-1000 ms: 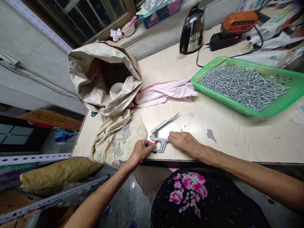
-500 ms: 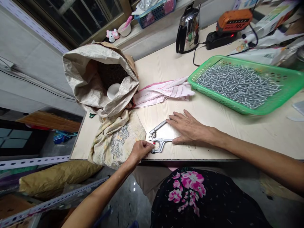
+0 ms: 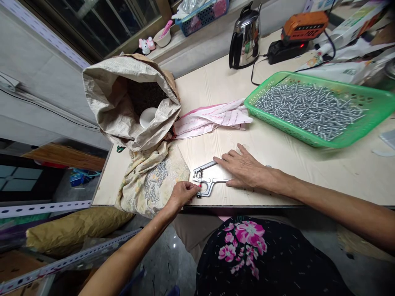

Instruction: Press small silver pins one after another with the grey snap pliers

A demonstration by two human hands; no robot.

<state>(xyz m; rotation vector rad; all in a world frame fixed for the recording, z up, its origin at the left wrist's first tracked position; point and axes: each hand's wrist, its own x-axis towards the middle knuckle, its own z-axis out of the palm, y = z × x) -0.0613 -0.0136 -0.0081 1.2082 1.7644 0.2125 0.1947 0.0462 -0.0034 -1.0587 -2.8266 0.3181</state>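
Silver hand pliers (image 3: 210, 181) with a spring and a red part lie at the table's front edge. My left hand (image 3: 183, 193) is closed in a pinch at the jaw of the pliers; whatever its fingertips hold is too small to name. Over the two handles rests my right hand (image 3: 247, 168), its fingers on the upper handle and its thumb by the lower one. Many small metal pieces (image 3: 156, 181) lie on a patterned cloth (image 3: 179, 164) left of the pliers.
An open sack (image 3: 108, 86) with a white dish inside stands behind the cloth. A pink-white towel (image 3: 212, 119) lies mid-table. At the right sits a green basket (image 3: 367, 127) of metal pins. Behind are a kettle (image 3: 247, 37) and an orange battery (image 3: 304, 26).
The upper handle of the pliers has come down, nearer the lower one, with my right hand on it. My left hand has stayed at the jaw.
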